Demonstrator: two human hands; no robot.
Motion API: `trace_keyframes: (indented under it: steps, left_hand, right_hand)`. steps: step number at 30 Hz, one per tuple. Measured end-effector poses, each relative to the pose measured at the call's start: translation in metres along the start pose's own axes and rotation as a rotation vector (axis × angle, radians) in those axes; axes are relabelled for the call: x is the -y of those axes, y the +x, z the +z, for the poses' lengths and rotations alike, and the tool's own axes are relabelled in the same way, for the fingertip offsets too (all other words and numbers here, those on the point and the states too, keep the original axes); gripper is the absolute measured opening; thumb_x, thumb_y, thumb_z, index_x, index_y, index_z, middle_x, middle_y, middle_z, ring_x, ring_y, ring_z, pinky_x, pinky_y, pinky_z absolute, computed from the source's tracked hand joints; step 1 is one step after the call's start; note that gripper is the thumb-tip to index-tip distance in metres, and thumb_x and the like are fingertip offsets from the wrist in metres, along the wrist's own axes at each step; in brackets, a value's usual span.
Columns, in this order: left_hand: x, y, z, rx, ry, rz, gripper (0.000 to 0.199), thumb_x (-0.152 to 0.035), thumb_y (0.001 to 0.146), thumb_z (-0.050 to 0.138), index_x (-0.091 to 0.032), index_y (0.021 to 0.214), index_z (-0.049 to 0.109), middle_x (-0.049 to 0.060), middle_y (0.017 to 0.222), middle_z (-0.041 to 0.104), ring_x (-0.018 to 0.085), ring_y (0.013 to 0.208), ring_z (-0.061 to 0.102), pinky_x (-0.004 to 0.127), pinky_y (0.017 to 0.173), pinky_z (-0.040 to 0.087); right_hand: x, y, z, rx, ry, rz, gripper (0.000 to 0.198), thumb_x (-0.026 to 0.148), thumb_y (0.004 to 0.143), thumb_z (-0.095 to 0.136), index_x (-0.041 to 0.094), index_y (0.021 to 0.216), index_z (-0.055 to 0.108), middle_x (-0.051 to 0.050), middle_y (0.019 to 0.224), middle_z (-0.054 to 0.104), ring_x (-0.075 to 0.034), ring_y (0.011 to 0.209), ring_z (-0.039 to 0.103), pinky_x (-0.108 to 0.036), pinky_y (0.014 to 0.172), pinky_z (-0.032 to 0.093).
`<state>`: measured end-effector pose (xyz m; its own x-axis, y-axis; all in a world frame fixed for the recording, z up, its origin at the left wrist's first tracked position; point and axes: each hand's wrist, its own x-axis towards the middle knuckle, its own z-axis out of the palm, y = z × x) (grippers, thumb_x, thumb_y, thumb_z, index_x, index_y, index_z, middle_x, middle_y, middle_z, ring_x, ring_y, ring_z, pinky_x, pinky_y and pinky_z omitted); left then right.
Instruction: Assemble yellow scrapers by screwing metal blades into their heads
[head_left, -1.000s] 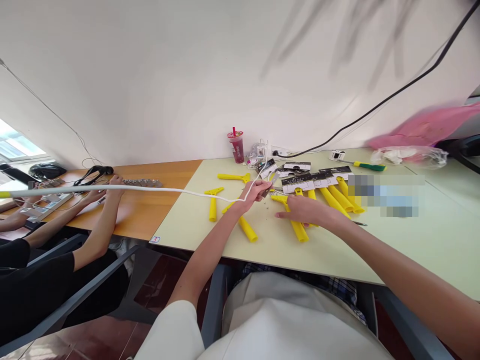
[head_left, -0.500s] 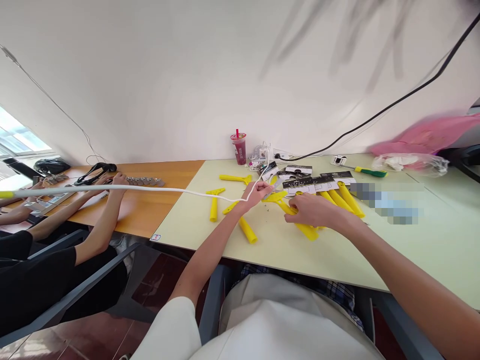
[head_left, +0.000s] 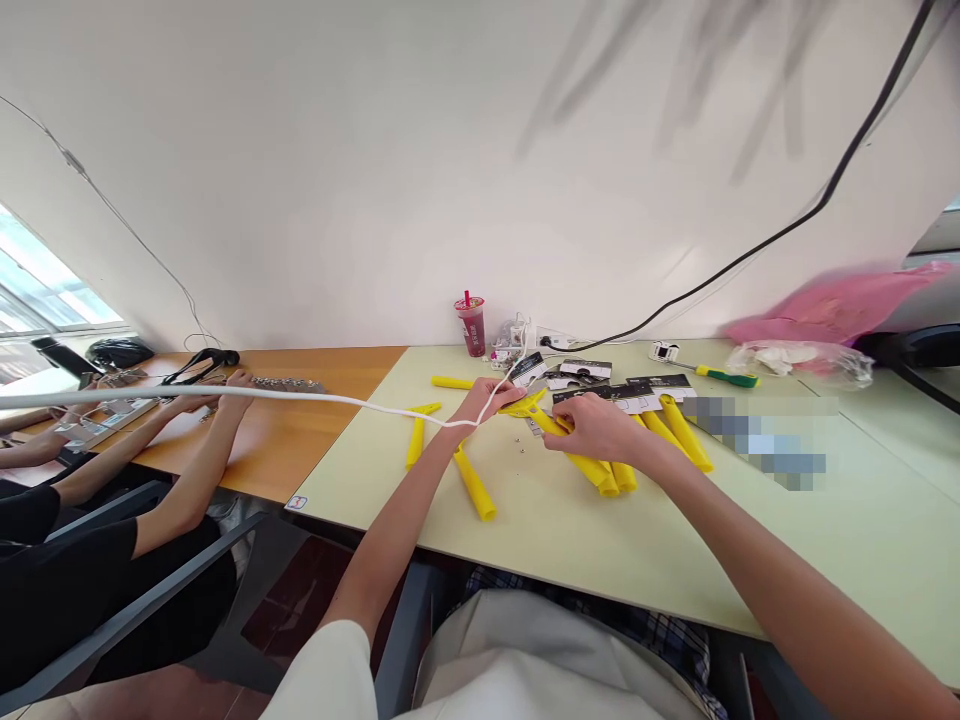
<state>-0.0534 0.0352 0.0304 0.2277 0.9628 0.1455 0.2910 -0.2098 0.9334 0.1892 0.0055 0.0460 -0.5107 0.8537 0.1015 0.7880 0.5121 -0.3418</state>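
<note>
A yellow plastic scraper (head_left: 534, 408) is between my hands, its wide head toward the left and its handle slanting down to the right. My right hand (head_left: 600, 430) is closed around the handle. The fingers of my left hand (head_left: 486, 398) pinch the left end of the scraper's head. Beneath the scraper shows a small grey metal piece (head_left: 535, 425). Tiny screws (head_left: 519, 441) lie on the table just below. More yellow scrapers (head_left: 474, 482) are left of my hands, and several yellow handles (head_left: 686, 435) lie to the right.
Black-and-white cards (head_left: 585, 368) lie behind my hands. A drink cup (head_left: 472, 328) stands by the wall near a power strip (head_left: 555, 338). A screwdriver (head_left: 727, 376) and a pink bag (head_left: 825, 308) are farther right. A white cable (head_left: 337, 398) crosses the view. Co-workers' arms (head_left: 195, 465) are at left.
My left hand has come against the scraper's head, and the scraper has shifted slightly left with my right hand. The camera view has tilted, so the table appears lower.
</note>
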Motion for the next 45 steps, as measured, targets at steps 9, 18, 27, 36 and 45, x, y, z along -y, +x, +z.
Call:
trace_keyframes:
  steps: [9, 18, 27, 36, 45]
  left_hand:
    - [0.022, -0.001, 0.016, -0.014, -0.043, -0.135, 0.068, -0.081, 0.071, 0.090, -0.019, 0.066, 0.061, -0.001, 0.071, 0.047, 0.013, 0.070, 0.034, 0.029, 0.062, 0.024]
    - [0.029, -0.005, 0.017, 0.027, -0.060, -0.086, 0.066, -0.078, 0.080, 0.087, -0.021, 0.072, 0.055, -0.005, 0.071, 0.035, 0.012, 0.068, 0.026, 0.031, 0.063, 0.022]
    - [0.010, -0.018, 0.024, 0.091, -0.059, -0.022, 0.063, -0.076, 0.090, 0.079, -0.022, 0.073, 0.051, -0.002, 0.077, 0.037, 0.014, 0.073, 0.035, 0.031, 0.067, 0.030]
    - [0.028, -0.013, 0.033, 0.149, 0.026, 0.020, 0.061, -0.079, 0.087, 0.081, -0.019, 0.081, 0.071, -0.001, 0.079, 0.051, 0.014, 0.073, 0.040, 0.032, 0.067, 0.028]
    - [0.038, -0.011, 0.038, 0.158, 0.027, 0.025, 0.060, -0.077, 0.087, 0.082, -0.017, 0.086, 0.075, -0.001, 0.076, 0.052, 0.013, 0.070, 0.039, 0.030, 0.064, 0.028]
  right_hand:
    - [-0.007, -0.011, 0.005, 0.033, 0.038, 0.067, 0.046, 0.041, 0.085, 0.073, 0.026, 0.067, 0.033, 0.003, 0.062, 0.045, -0.017, 0.062, 0.040, -0.037, 0.060, 0.028]
    - [-0.014, -0.007, 0.011, 0.136, 0.203, 0.090, 0.052, 0.050, 0.087, 0.077, 0.027, 0.066, 0.036, 0.004, 0.061, 0.045, -0.015, 0.055, 0.048, -0.034, 0.054, 0.032]
    - [-0.030, -0.007, -0.006, 0.026, 0.423, 0.193, 0.064, 0.087, 0.092, 0.066, 0.024, 0.100, 0.073, 0.002, 0.075, 0.063, -0.017, 0.041, 0.060, -0.036, 0.055, 0.048]
    - [-0.039, -0.002, 0.001, 0.095, 0.542, 0.204, 0.062, 0.084, 0.088, 0.075, 0.023, 0.096, 0.065, -0.006, 0.105, 0.085, -0.013, 0.041, 0.060, -0.034, 0.049, 0.044]
    - [-0.056, 0.003, 0.010, 0.147, 0.641, 0.204, 0.062, 0.081, 0.087, 0.082, 0.022, 0.101, 0.068, -0.010, 0.110, 0.088, -0.011, 0.040, 0.058, -0.029, 0.041, 0.035]
